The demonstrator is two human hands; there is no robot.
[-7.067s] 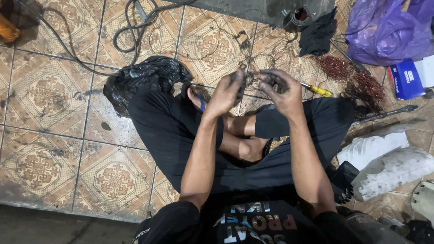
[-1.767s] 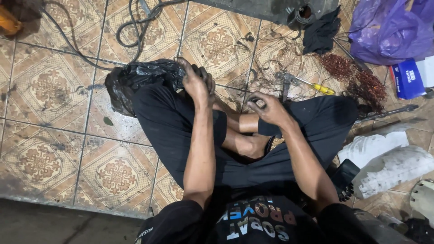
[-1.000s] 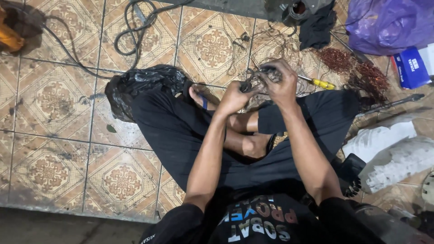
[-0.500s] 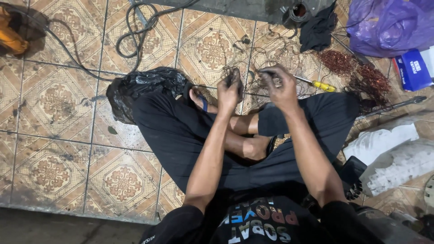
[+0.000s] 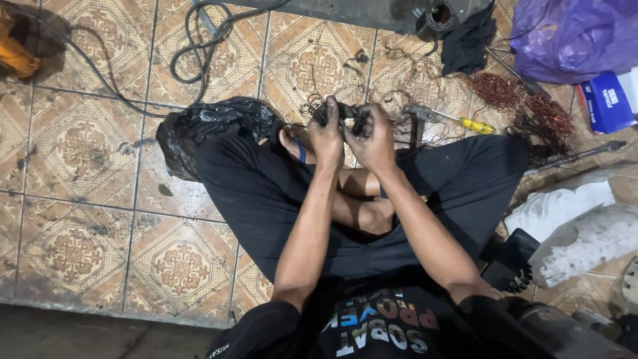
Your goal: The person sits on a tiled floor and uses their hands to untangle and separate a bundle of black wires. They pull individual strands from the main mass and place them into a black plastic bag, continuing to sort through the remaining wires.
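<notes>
hands [image 5: 352, 133] gripping dark wire bundle [image 5: 347, 112] | black bag [image 5: 209, 126] beside

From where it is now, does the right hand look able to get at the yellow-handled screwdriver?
Probably yes: the screwdriver lies in the open on the floor just beyond the right hand, though that hand is gripping a dark tangle.

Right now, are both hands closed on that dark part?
Yes: left hand and right hand curl shut around the dark part, above the crossed legs.

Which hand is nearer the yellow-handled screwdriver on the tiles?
The right hand. It sits between the left hand and the yellow-handled screwdriver, which lies off to its outer side on the floor. The left hand is farther away, on the far side of the right hand.
</notes>
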